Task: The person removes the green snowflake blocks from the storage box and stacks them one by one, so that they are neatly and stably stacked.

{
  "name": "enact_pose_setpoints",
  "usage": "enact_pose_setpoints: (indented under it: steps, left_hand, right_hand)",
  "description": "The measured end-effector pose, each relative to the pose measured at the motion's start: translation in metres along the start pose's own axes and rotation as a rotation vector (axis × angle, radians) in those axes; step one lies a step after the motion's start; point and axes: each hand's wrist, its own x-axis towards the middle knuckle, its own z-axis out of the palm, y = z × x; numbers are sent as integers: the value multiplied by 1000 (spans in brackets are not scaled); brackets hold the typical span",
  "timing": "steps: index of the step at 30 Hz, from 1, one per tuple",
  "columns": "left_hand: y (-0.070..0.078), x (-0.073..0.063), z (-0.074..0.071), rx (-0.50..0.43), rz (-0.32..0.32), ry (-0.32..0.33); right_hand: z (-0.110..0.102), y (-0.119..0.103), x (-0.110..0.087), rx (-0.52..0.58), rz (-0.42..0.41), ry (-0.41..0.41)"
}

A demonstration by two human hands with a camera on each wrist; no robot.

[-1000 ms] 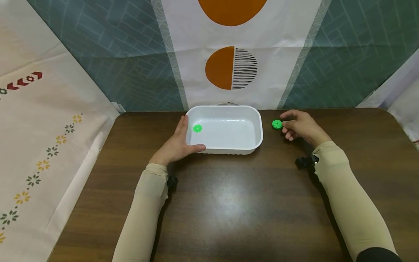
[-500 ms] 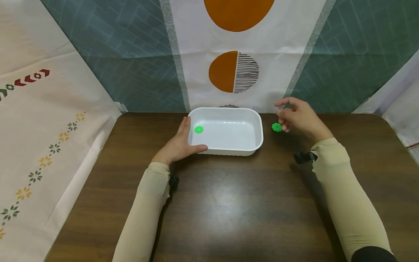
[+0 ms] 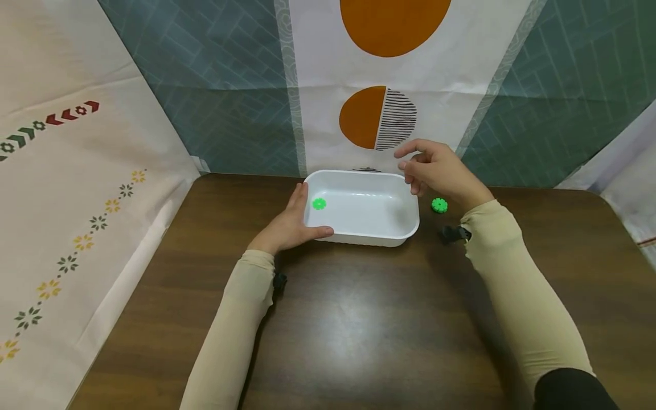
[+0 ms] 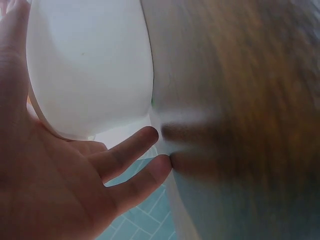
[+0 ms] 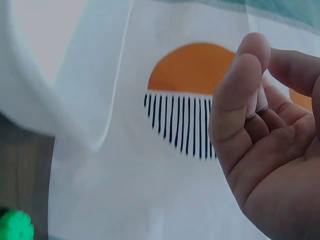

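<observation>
A white rectangular tray (image 3: 361, 213) stands near the table's back edge, with one green notched disc (image 3: 319, 204) lying inside on the left. My left hand (image 3: 294, 224) rests against the tray's left end, its fingers along the outside and its thumb at the front rim. The left wrist view shows two fairly straight fingers (image 4: 135, 145) reaching the tabletop. My right hand (image 3: 438, 171) is raised above the tray's back right corner, fingers bent and thumb close to them. No object shows between them, though part of the grasp is hidden. A thick green notched piece (image 3: 439, 205) lies right of the tray.
The dark wooden table (image 3: 338, 319) stretches in front of the tray. Behind it hangs a patterned cloth (image 3: 328, 102) close to the table's back edge. A white embroidered cloth (image 3: 77, 199) hangs on the left.
My right hand has left the green piece on the table, risen and moved left to the tray's right end. My left hand stays at the tray. The head view has shifted slightly.
</observation>
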Motion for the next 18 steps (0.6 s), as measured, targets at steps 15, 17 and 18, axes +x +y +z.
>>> enact_pose_setpoints:
  steps: [15, 17, 18]
  left_hand:
    - [-3, 2, 2, -11, -12, 15]
    - [-3, 2, 2, -9, -11, 14]
    - [-2, 2, 2, -5, -9, 14]
  right_hand:
    - [52, -14, 60, 14, -54, -157]
    - [59, -13, 68, -7, -45, -174]
    - [62, -12, 71, -21, -46, -183]
